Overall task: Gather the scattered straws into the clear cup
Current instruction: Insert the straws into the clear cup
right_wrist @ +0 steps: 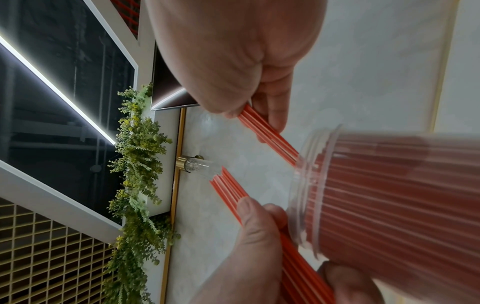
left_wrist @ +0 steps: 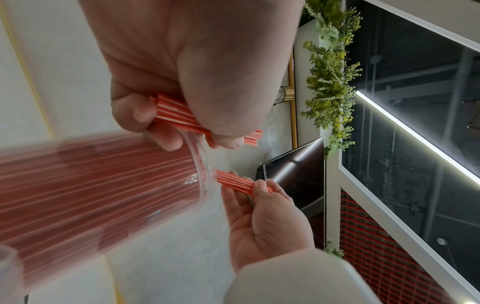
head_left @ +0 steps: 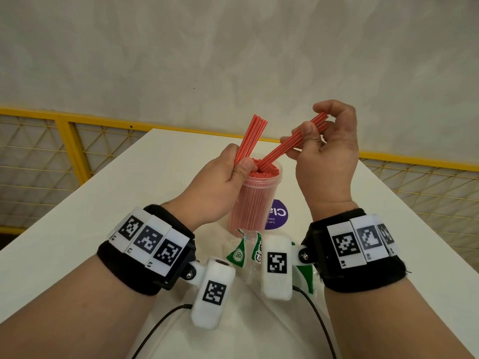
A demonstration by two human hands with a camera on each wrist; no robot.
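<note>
Straws [head_left: 293, 142] are being pinched by the right hand [head_left: 327, 161] into the packed cup [head_left: 252, 200]; another bunch [head_left: 248, 141] is being gripped by the left hand [head_left: 217, 187]. Buckling or spilling is being risked.

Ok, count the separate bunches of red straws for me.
3. One bunch in the left hand beside the clear cup, one in the right hand angled into its mouth, one packed inside.

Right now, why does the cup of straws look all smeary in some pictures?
In the left wrist view the clear cup is smeared, close to the lens; the right wrist view shows it blurred too. In the head view the cup looks sharp, and the left hand holds it.
</note>
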